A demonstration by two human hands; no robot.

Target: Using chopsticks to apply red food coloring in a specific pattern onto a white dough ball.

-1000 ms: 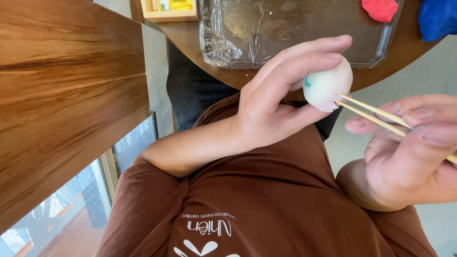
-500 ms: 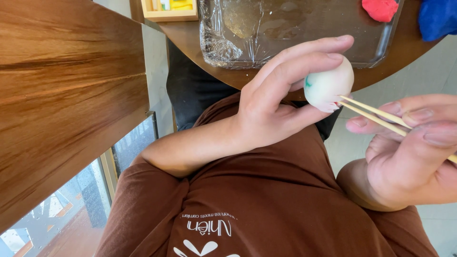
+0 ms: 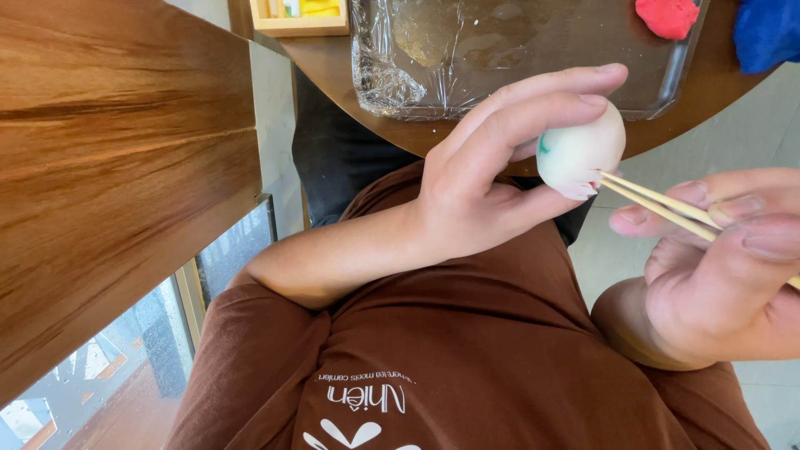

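The left hand [image 3: 492, 183] is wrapped around a white ball of dough [image 3: 581, 151], fingers curled over its far side and the thumb pressing up from underneath, so the ball sits firmly pinched with only its right face and a small green smear showing. The right hand [image 3: 725, 275] is closed in a pinch on a pair of thin wooden sticks [image 3: 658, 204], held side by side between thumb and forefinger; their tips touch the lower right of the ball, where the surface looks slightly roughened. The ball is held in the air above the person's lap, just near the edge of the round brown table [image 3: 333, 67]. On that table, farther away, lies a tray covered in clear film [image 3: 400, 75], with a red lump [image 3: 667, 15] on its right end and a blue lump [image 3: 767, 33] beside it. A small wooden box [image 3: 279, 25] stands at the far left of the tray. A wooden plank surface [image 3: 108, 167] fills the left side.
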